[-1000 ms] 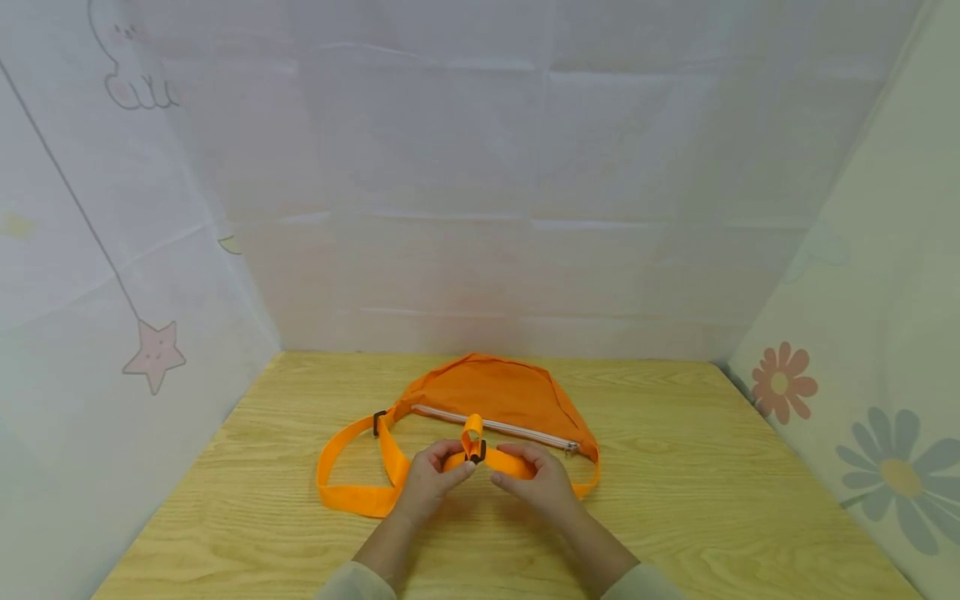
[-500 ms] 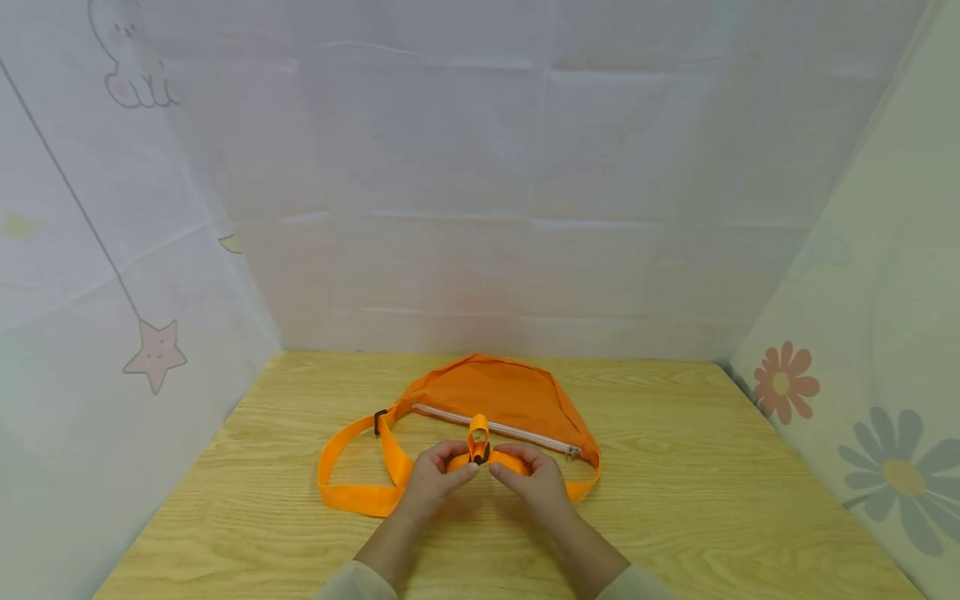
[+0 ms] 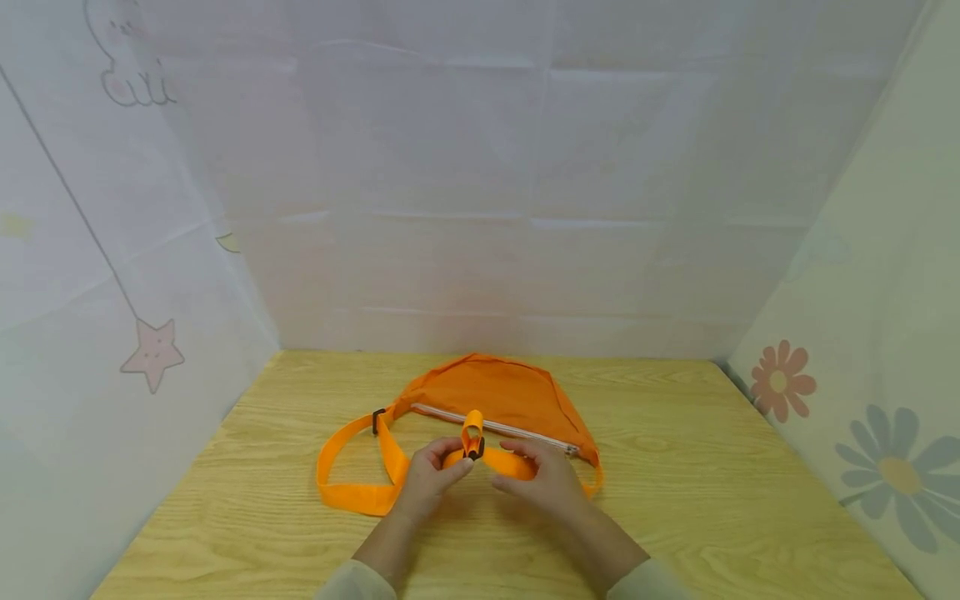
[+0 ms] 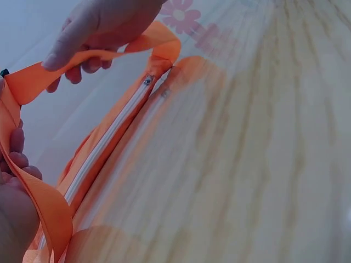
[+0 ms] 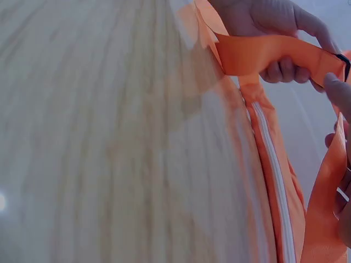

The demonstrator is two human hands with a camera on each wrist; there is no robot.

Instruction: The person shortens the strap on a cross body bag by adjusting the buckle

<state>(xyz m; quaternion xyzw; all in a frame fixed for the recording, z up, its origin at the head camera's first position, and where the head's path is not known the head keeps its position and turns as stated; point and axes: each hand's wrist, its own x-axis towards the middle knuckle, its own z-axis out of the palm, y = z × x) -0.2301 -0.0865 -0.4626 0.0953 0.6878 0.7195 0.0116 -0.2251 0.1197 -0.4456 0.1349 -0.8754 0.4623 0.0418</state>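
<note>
An orange waist bag [image 3: 498, 392] lies on the table with its white zipper [image 3: 495, 427] facing me. In front of it my left hand [image 3: 431, 482] pinches the orange strap beside a dark buckle [image 3: 476, 450]. A small loop of strap [image 3: 472, 421] stands up from that buckle. My right hand [image 3: 551, 481] grips the strap [image 3: 506, 463] just right of the buckle, thumb in front and fingers behind. In the left wrist view the strap [image 4: 88, 57] runs between both hands. The right wrist view shows the buckle's dark edge [image 5: 345, 66] at the left hand's fingertips.
A second dark buckle [image 3: 378, 421] sits on the strap at the bag's left end, and a wide strap loop [image 3: 352, 497] lies left of my left hand. Beneath is a wooden table [image 3: 712, 500]. Pale printed sheets [image 3: 480, 183] stand behind and at both sides.
The buckle and strap loop shifted slightly right, then back left. My right hand has moved a little outward at the wrist, and more strap shows between the hands than half a second ago.
</note>
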